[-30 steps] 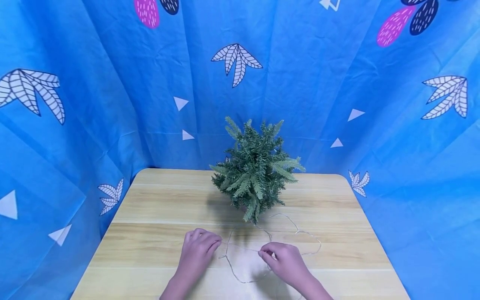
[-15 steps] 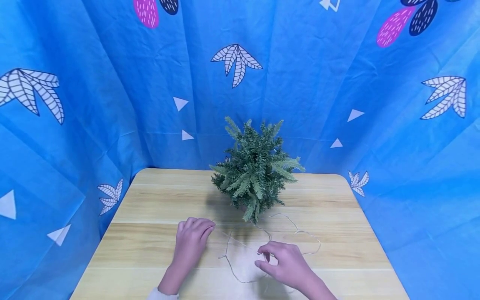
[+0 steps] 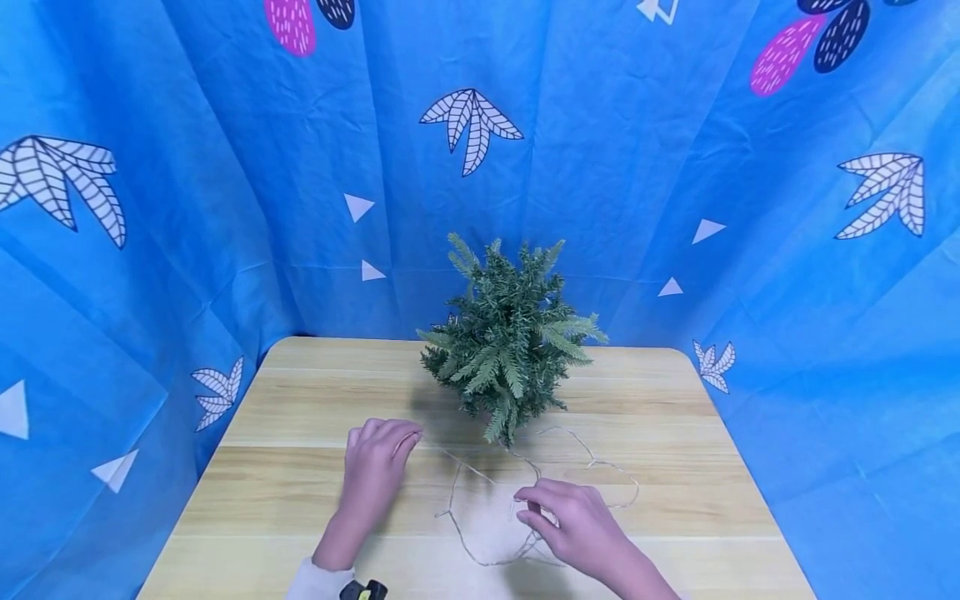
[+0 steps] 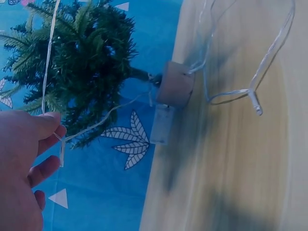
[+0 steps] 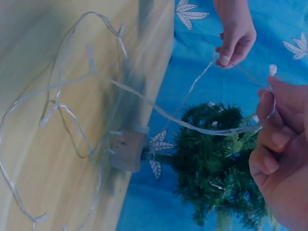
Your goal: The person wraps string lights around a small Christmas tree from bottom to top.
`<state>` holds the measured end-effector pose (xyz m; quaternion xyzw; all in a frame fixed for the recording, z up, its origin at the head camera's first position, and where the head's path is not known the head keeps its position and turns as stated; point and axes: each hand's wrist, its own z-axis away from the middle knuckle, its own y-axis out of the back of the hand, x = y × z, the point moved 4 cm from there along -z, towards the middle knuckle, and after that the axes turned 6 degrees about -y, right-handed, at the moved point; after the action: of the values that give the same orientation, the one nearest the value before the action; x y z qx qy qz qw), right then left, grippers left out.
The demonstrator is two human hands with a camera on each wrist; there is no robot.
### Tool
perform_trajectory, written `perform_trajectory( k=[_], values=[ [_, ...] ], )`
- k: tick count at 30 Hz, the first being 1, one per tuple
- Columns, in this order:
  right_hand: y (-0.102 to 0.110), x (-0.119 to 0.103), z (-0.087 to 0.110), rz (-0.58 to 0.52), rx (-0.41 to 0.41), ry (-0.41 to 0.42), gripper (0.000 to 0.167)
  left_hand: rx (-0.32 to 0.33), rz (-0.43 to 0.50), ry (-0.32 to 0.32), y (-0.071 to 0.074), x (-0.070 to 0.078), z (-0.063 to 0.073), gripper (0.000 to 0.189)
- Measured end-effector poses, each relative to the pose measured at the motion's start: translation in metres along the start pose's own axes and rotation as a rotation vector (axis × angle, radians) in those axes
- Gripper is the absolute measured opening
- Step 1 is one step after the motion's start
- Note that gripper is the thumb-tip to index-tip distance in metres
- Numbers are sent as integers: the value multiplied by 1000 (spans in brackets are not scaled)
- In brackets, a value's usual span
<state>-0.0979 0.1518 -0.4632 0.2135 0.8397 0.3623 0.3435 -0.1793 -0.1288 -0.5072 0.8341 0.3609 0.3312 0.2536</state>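
A string of fairy lights on thin clear wire (image 3: 468, 557) lies in loops on the table in front of a small artificial Christmas tree (image 3: 510, 333). Left of the tree's foot, my left hand (image 3: 375, 467) pinches the wire between thumb and fingers, close to a small bulb (image 4: 62, 153). My right hand (image 3: 573, 525), nearer the front, has its fingers curled about another stretch of wire, with a bulb (image 5: 273, 70) sticking up beside the thumb. One strand spans the space between both hands. From my right hand, more wire (image 5: 163, 113) runs down to the loops on the table.
The tree stands on a brownish round base (image 4: 175, 85). Beside that base is a translucent box (image 4: 162, 124). A blue patterned cloth (image 3: 480, 192) hangs around the back and sides of the wooden table (image 3: 300, 417).
My left hand has moved left and farther from me, drawing its wire along. My right thumb and forefinger have spread a little, while that hand stays nearly in place.
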Motion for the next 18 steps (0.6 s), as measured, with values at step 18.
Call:
perform_trajectory(
  k=[18],
  values=[
    [23, -15, -29, -101, 238, -107, 17, 23, -47, 21, 9, -11, -45, 15]
  ],
)
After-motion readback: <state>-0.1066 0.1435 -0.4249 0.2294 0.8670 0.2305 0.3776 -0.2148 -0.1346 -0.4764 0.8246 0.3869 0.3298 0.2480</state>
